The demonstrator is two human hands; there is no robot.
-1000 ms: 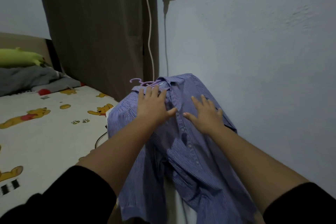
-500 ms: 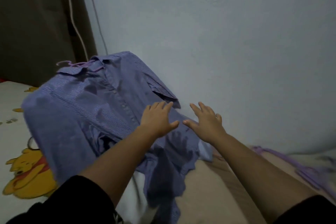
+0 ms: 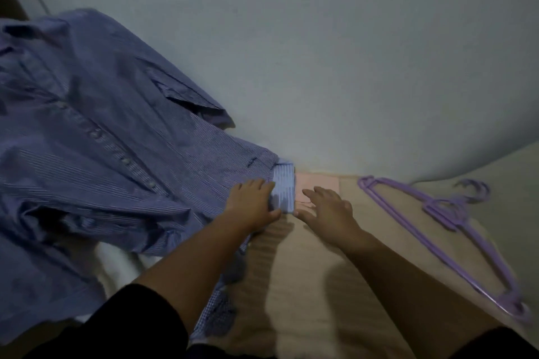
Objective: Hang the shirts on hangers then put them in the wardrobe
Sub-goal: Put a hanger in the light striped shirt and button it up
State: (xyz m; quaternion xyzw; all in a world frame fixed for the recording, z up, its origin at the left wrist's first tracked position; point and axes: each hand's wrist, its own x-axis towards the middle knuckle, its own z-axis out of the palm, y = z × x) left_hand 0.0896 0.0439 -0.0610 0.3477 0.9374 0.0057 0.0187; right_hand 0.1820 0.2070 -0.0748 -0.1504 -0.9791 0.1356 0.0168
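A blue striped shirt (image 3: 102, 131) lies spread across the left side, buttoned, with its collar at the far left. My left hand (image 3: 250, 205) rests flat on its lower hem, thumb beside a folded light-blue striped cloth (image 3: 284, 189). My right hand (image 3: 326, 210) hovers with fingers spread over a pink folded garment (image 3: 316, 182) and a beige garment (image 3: 306, 271). Purple plastic hangers (image 3: 455, 213) lie stacked on the beige cloth to the right of my right hand. The hanger inside the blue shirt is hidden from view.
A pale wall (image 3: 320, 52) runs close behind the clothes. White bedding (image 3: 122, 265) shows under the blue shirt. A pale cushion or cover (image 3: 513, 183) lies at the far right behind the hangers.
My view has swung right and down. Both hands moved from the shirt's chest down to its hem and the folded clothes. The purple hangers have come into view.
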